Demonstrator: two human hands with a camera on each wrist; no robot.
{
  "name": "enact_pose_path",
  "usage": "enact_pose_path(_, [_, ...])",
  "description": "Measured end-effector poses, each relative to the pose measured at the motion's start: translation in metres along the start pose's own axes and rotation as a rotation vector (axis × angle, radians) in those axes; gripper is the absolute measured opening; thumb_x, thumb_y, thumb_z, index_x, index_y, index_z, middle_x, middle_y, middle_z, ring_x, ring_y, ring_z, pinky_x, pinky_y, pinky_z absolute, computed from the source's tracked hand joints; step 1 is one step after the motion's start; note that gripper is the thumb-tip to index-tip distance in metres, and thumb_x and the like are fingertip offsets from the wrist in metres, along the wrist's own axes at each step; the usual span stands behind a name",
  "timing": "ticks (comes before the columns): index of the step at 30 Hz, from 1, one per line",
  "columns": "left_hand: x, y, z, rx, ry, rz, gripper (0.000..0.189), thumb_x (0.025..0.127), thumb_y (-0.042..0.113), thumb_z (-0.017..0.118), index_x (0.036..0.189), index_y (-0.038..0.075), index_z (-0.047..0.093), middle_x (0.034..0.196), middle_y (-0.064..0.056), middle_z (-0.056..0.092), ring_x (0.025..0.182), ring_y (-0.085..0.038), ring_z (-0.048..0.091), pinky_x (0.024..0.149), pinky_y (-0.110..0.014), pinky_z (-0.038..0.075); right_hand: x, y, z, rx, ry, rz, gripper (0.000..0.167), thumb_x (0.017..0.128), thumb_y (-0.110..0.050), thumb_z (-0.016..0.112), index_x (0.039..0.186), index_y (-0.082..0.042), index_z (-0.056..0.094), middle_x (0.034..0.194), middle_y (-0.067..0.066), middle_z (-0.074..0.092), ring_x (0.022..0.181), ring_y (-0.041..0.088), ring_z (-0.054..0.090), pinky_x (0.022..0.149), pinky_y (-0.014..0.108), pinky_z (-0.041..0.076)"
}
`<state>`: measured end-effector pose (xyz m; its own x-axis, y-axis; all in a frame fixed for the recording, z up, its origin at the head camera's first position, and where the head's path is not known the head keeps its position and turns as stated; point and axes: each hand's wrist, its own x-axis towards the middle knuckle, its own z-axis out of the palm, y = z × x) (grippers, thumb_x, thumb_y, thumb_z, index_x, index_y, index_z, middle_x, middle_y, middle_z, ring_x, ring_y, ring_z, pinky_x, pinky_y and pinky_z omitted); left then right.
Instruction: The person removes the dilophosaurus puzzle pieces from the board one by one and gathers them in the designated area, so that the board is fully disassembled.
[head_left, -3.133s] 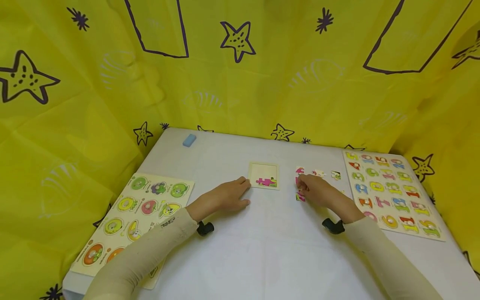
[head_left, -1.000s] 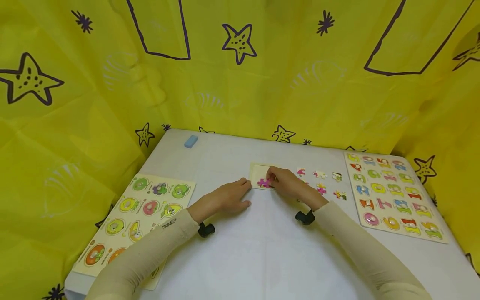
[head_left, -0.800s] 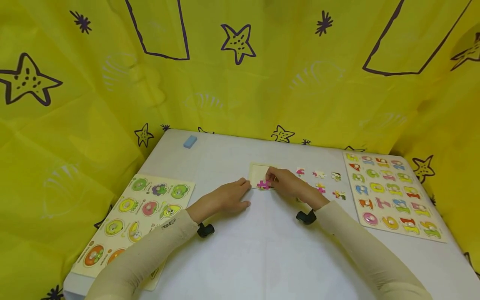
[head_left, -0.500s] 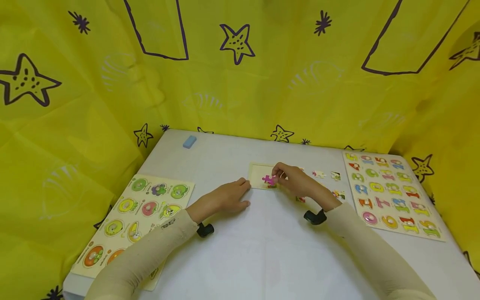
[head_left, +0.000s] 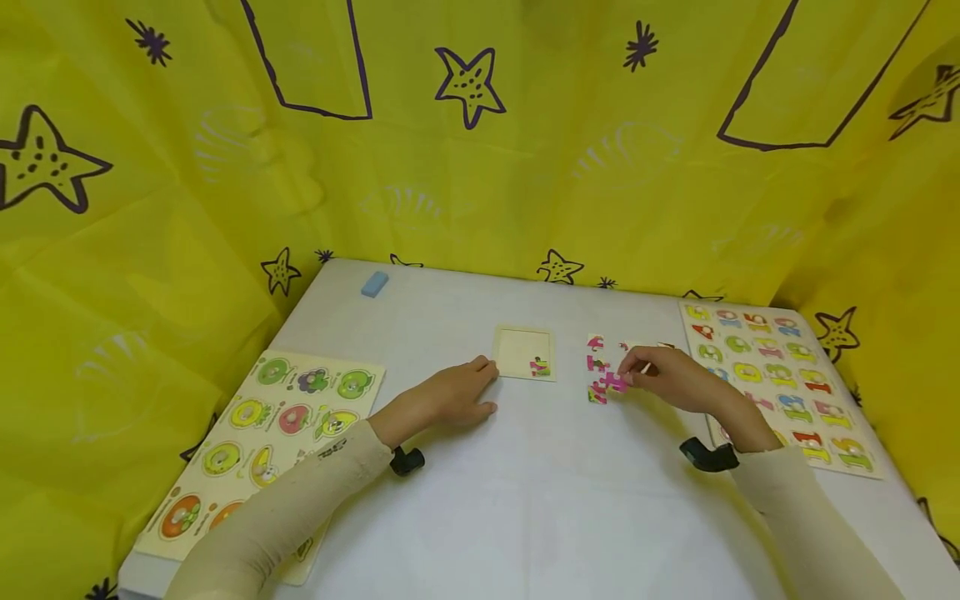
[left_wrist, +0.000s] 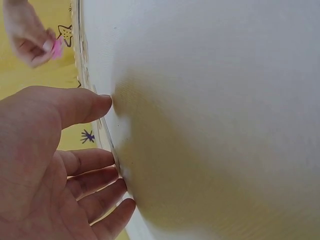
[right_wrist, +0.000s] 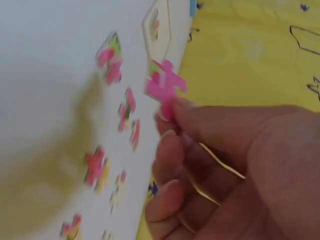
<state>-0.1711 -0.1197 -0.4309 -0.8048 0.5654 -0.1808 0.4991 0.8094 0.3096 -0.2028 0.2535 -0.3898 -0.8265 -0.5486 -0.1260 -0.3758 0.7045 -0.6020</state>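
A pink jigsaw puzzle piece [right_wrist: 165,85] is pinched between the thumb and a finger of my right hand [head_left: 675,379], raised over the loose pieces. In the head view the held piece overlaps nearby pieces [head_left: 597,363]. My left hand [head_left: 453,393] rests on the table, fingers loosely extended, fingertips at the left edge of the square wooden puzzle tray [head_left: 517,346]. One pink and green piece [head_left: 540,367] lies in the tray's lower right corner. Other loose pieces [right_wrist: 95,167] show in the right wrist view; the right hand hides some of them in the head view.
A fruit peg board [head_left: 285,437] lies at the left, partly under the left sleeve. A number board [head_left: 787,375] lies at the right, behind the right hand. A blue block [head_left: 375,284] sits at the far left of the white table [head_left: 480,517]. Yellow curtains surround the table.
My right hand lifted the pink puzzle piece out of the tray and carried it right, over the loose pieces. The left hand has stayed at the tray.
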Motion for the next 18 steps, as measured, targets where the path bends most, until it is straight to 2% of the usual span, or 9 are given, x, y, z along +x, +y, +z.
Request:
enact_pose_path(4, [0.000,-0.001,0.001,0.001,0.001,0.001,0.053,0.104,0.034,0.065,0.145,0.005,0.049,0.147,-0.012,0.053,0.125,-0.027,0.063,0.110,-0.041,0.051,-0.016,0.012,-0.003,0.026,-0.076,0.020,0.007,0.106,-0.014,0.064,0.107,-0.012,0.070,0.100,-0.001,0.070,0.091,0.016,0.061,0.077,0.026,0.051])
enact_pose_path(8, [0.000,-0.001,0.000,-0.001,0.002,0.006,0.054,0.104,0.034,0.065,0.146,0.004,0.049,0.147,-0.013,0.053,0.125,-0.027,0.063,0.110,-0.041,0.051,-0.023,0.021,0.002,0.079,-0.121,0.064,0.007,0.105,-0.014,0.065,0.104,-0.010,0.071,0.096,0.000,0.068,0.087,0.013,0.057,0.075,0.024,0.049])
enact_pose_path(13, [0.001,-0.002,0.000,0.008,0.002,0.009,0.055,0.105,0.035,0.065,0.147,0.004,0.048,0.144,-0.012,0.054,0.121,-0.025,0.063,0.109,-0.040,0.052,-0.023,0.026,0.008,0.057,-0.121,0.108,0.008,0.102,-0.015,0.070,0.099,-0.008,0.071,0.089,-0.001,0.066,0.080,0.014,0.053,0.068,0.024,0.045])
enact_pose_path(18, [-0.001,0.000,-0.001,0.004,-0.002,0.006,0.054,0.104,0.034,0.065,0.146,0.004,0.048,0.144,-0.011,0.054,0.121,-0.025,0.063,0.109,-0.040,0.052,-0.020,0.026,0.010,0.011,-0.110,0.105,0.007,0.101,-0.014,0.071,0.100,-0.007,0.072,0.089,-0.002,0.066,0.082,0.016,0.053,0.069,0.025,0.045])
